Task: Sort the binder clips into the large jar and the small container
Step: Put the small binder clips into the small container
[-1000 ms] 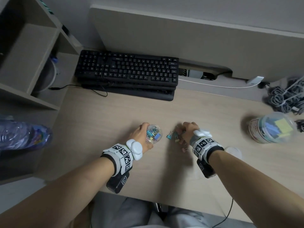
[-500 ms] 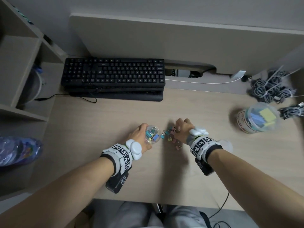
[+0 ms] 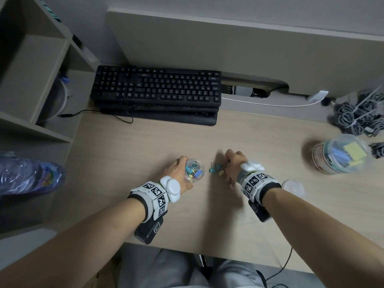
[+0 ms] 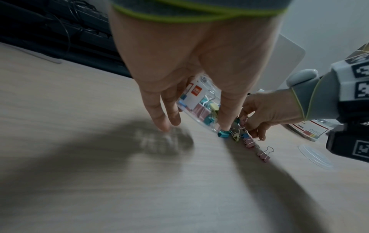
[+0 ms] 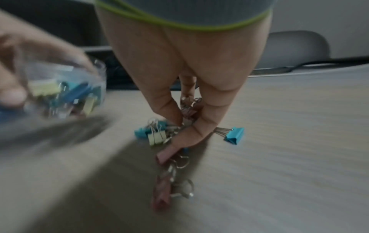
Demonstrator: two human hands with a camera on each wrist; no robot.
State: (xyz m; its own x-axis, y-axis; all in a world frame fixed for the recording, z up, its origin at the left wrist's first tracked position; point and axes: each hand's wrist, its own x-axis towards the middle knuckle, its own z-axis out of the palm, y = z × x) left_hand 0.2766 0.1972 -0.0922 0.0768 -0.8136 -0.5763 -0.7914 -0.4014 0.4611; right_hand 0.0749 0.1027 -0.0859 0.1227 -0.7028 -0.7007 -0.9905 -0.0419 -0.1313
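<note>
Pinching pink binder clips (image 5: pixel 188 110) | right hand (image 3: pixel 233 163) has closed on them (pile beneath) | left hand (image 3: pixel 178 173) still grips small container (image 3: pixel 194 170) beside it | drop-in likely next

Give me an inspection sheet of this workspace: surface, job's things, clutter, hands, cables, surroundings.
Surface: light wood-grain desk.
Job's things: small container, clear, holds coloured binder clips; loose binder clips piled beside it; large jar at far right, open, clips inside.
Clutter: clear lid flat on the desk by the right wrist; black keyboard at the back.
Hands: left hand holds the small container; right hand pinches clips from the pile.
Cables: bundled grey cables at far right; white cable behind the keyboard; thin black lead at its left.
Surroundings: shelf unit on the left; plastic bag below it.
</note>
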